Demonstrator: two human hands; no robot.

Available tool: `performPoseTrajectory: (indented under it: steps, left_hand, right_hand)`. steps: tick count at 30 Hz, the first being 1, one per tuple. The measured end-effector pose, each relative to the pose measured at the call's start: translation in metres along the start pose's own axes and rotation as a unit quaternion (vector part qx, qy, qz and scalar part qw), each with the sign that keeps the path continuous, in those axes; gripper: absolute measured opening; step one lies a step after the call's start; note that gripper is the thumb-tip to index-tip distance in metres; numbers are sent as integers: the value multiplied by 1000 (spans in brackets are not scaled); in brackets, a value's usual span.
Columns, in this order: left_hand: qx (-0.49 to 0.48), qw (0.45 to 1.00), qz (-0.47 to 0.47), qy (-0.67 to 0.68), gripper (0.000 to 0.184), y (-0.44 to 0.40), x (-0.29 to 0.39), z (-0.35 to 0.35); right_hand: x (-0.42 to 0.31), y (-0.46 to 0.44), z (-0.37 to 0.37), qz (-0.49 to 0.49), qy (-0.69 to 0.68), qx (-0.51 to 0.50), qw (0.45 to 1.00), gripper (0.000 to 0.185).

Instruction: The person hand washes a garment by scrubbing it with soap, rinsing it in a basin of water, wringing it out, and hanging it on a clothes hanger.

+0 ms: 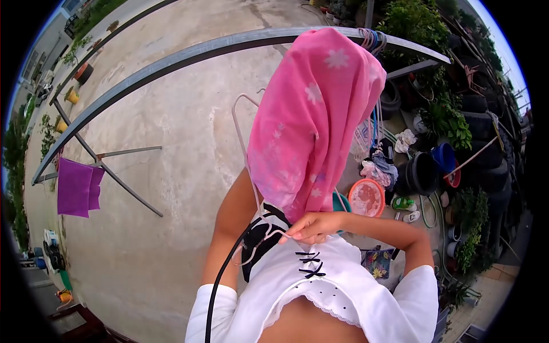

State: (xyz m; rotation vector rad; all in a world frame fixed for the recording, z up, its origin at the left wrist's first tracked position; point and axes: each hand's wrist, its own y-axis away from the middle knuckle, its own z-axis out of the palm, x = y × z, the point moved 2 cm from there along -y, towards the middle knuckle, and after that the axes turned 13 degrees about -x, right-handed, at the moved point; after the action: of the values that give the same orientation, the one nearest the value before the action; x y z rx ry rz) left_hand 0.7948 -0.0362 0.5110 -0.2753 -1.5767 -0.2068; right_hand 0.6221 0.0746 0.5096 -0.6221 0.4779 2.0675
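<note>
A pink cloth with pale flower prints (320, 114) hangs bunched in front of me, its top up at the metal rail. My left forearm goes up behind the cloth, so my left hand and its fingers are hidden. Close to my chest, my right hand (311, 227) is closed in a pinch on a thin wire clothes hanger (269, 228). Pale wire also shows along the cloth's left side; whether it belongs to the same hanger I cannot tell.
A metal rail (189, 57) arches across, with a purple cloth (80, 187) hanging at its left end. At the right stand an orange basin (366, 198) with wet contents, a black bucket (424, 173) and a blue bucket (443, 156). Leafy plants (454, 126) line that side.
</note>
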Motion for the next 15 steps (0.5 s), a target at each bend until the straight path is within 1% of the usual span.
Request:
performPoseTrajectory:
  steps: [1, 2, 3, 4, 5, 6, 7, 10, 13, 15]
  left_hand:
    - [-4, 1000, -8, 4, 50, -2, -1, -6]
    - [-6, 1000, -19, 13, 50, -4, -4, -14]
    - [-11, 999, -36, 22, 51, -5, -8, -23]
    - [-16, 998, -51, 30, 51, -6, -13, -30]
    - [-21, 997, -69, 40, 51, -3, -20, -35]
    - [-29, 995, -86, 44, 51, -1, -26, -37]
    - [-38, 993, -101, 52, 51, 3, -32, -37]
    - [-57, 991, -115, 41, 51, 12, -39, -21]
    - [-72, 994, -84, 5, 51, 12, -26, 5]
    - [-77, 995, -61, -17, 51, 11, -15, 21]
  right_hand:
    - [-1, 2, 14, 14, 74, 39, 996, 31]
    - [-7, 3, 21, -38, 195, 90, 976, 29]
    - [-14, 6, 28, -92, 309, 139, 936, 27]
    - [-25, 10, 39, -144, 419, 186, 877, 25]
    - [-44, 21, 55, -83, 542, 287, 785, 20]
    - [-61, 30, 69, -96, 585, 395, 702, 20]
    - [-71, 37, 77, -107, 615, 494, 605, 22]
    - [-90, 49, 77, -111, 664, 568, 474, 26]
    - [-96, 40, 67, -228, 702, 514, 437, 29]
    - [-98, 41, 66, -191, 728, 473, 458, 27]
